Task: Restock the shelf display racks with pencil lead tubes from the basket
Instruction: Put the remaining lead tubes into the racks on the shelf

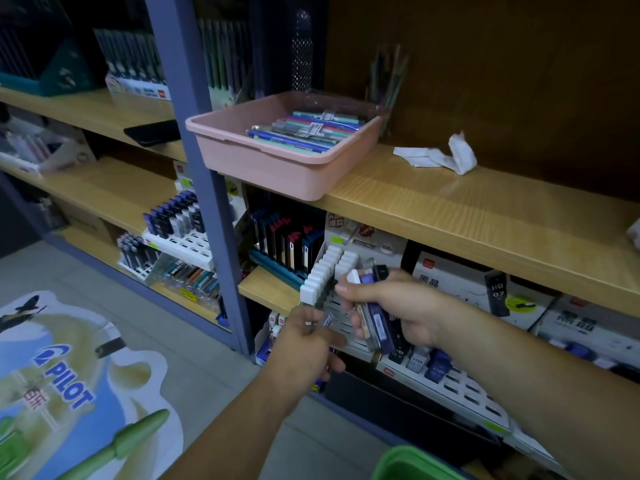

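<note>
Reaching in from the lower right, the right forearm stretches across to the middle shelf, with the right hand (398, 313) turned palm leftward. Its fingers (356, 325) are curled tight round a bundle of pencil lead tubes (375, 317), purple, clear and black, whose caps stick out above the thumb. The left forearm comes up from the bottom centre. The left hand (306, 344) sits just below and left of the right fingertips, its back toward the camera. Its thumb and forefinger pinch a single tube (327, 319), small and blurred, and the other fingers are curled under. Just beyond both sets of fingertips stands the white display rack (330, 303), tilted back, with rows of white-capped tubes (325, 271) filling its left side and open slots right in front of the fingers. Below the right fingers lies a lower rack (464, 389) of mostly open slots. Well above the hands a pink tray (263, 161) of pens overhangs the shelf edge, near crumpled paper (446, 155). The rim of a green basket (412, 462) shows beneath the right forearm.
</note>
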### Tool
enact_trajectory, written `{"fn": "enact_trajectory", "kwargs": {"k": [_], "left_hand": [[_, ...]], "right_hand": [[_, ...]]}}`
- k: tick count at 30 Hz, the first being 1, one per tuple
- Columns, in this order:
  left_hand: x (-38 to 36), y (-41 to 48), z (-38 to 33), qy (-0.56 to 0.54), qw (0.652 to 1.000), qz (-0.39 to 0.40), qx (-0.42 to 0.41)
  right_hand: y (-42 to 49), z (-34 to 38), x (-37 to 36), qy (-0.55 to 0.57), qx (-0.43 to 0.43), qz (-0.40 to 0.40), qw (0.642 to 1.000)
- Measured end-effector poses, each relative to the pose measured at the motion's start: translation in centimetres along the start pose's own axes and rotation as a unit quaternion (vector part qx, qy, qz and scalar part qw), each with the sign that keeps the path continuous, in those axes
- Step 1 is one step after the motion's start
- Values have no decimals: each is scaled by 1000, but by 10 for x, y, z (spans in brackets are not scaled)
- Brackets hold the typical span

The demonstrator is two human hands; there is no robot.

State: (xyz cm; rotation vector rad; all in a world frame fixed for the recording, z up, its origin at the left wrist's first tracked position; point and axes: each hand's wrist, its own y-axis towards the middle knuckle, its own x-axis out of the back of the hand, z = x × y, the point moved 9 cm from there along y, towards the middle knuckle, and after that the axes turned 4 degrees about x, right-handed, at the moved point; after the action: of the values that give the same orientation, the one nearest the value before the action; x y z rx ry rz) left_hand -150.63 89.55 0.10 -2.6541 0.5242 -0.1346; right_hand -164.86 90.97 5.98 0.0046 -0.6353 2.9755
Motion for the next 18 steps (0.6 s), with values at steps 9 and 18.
{"fn": "enact_trajectory", "kwargs": {"k": [9, 18], "left_hand": [[-22, -19, 1, 32, 998, 45, 29], [-24, -27, -8, 94, 991, 68, -63]], "right_hand": [[-31, -34, 8, 166, -5, -29, 986], [-36, -42, 12, 224, 73, -83, 968]]}}
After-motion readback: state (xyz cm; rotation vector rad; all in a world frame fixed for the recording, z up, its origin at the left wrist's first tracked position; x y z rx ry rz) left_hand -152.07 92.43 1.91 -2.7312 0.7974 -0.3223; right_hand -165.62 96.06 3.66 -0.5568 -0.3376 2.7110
